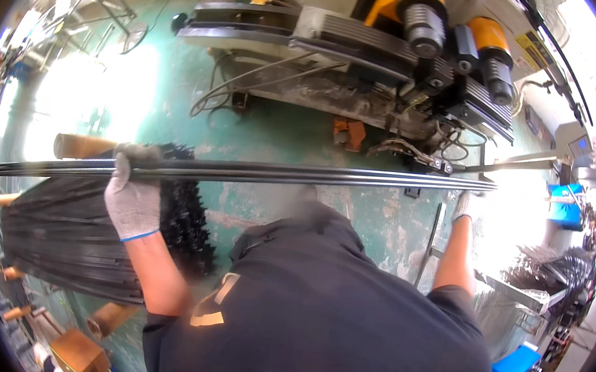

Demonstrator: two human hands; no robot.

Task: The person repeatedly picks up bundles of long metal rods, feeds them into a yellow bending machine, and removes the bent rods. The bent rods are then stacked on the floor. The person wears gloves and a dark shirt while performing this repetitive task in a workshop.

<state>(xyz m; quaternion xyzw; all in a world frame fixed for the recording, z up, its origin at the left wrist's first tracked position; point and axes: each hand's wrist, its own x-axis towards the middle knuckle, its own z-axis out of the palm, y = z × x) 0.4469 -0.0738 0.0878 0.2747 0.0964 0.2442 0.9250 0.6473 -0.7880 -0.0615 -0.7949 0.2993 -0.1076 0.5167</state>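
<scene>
A thin bundle of long black strips runs level across the view in front of my body, from the far left nearly to the right side. My left hand, in a white knit glove with a blue cuff, is wrapped round the bundle left of its middle. At the bundle's right end is my right hand, also gloved; glare washes out part of it, but its fingers appear closed on the strips. Below the left hand lies a large heap of similar black strips, its cut ends facing right.
A long machine with orange-topped spindles and loose cables stands ahead. Cardboard tubes lie by the heap, with a brown box at lower left. On the right are a metal frame, blue bins and more dark strips.
</scene>
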